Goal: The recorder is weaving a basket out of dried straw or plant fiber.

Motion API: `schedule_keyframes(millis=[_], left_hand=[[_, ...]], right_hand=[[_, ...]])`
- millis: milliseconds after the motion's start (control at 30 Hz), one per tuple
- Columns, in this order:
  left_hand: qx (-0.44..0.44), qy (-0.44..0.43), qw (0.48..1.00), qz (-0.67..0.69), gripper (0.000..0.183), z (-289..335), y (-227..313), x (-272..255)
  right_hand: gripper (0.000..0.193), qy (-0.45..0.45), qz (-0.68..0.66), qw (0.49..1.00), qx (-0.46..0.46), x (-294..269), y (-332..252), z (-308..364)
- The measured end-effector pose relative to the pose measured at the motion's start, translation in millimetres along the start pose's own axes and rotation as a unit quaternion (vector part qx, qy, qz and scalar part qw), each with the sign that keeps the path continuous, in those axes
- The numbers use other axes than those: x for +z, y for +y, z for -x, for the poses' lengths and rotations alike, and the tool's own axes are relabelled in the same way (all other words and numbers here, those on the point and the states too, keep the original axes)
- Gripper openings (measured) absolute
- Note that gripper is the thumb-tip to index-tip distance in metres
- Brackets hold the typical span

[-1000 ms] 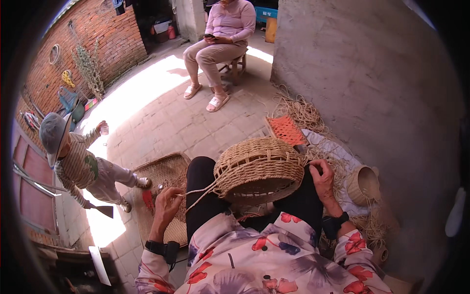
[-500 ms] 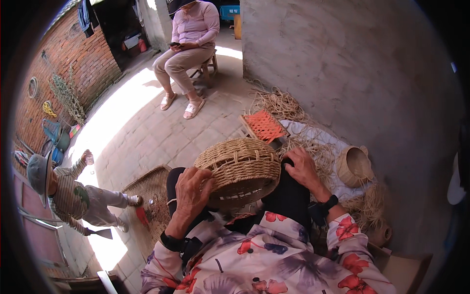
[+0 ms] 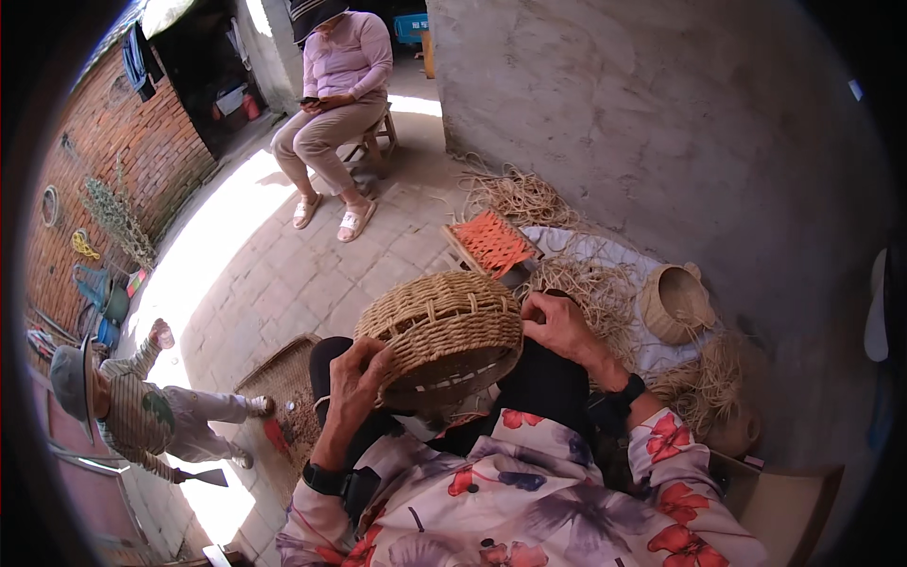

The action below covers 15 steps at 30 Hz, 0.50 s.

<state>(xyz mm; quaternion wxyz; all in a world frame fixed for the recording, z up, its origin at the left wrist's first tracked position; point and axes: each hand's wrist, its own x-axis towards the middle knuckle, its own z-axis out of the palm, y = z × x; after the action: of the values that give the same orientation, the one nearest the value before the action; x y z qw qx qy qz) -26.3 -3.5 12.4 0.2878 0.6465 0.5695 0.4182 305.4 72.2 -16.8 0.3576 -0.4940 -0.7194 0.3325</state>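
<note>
A woven straw basket (image 3: 439, 321) rests tilted on its side across my dark-trousered lap, its opening turned toward me. My left hand (image 3: 354, 378) grips its left side, with the fingers curled at the edge. Close by the basket's right side, my right hand (image 3: 567, 331) is closed with thumb and fingertips together over my knee. Whatever lies between those fingertips, if anything, is too small to make out.
A stool with an orange woven seat (image 3: 491, 243) stands ahead. Loose straw strands (image 3: 595, 293) and a smaller basket (image 3: 675, 304) lie on white cloth at right. A seated person (image 3: 340, 85) holds a phone. At left, another person (image 3: 142, 406) holds a flat blade beside a woven mat (image 3: 274, 378).
The whole view has shifted slightly. My right fingertips have come together and nearer to the basket's right side. My left hand keeps its hold on the basket.
</note>
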Motion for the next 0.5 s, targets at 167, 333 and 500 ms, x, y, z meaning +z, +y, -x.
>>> schedule_keyframes(millis=[167,333,500], left_hand=[[-0.053,-0.029,0.995,0.084,0.023,-6,-3,5],[-0.072,0.011,0.992,0.099,0.024,5,-6,1],[0.03,0.055,0.997,0.051,0.022,-4,-10,14]], right_hand=[[0.013,0.033,0.076,0.997,0.001,13,6,-4],[0.012,-0.075,-0.379,0.905,0.177,8,-15,-5],[0.013,0.015,-0.302,0.941,0.156,-100,39,5]])
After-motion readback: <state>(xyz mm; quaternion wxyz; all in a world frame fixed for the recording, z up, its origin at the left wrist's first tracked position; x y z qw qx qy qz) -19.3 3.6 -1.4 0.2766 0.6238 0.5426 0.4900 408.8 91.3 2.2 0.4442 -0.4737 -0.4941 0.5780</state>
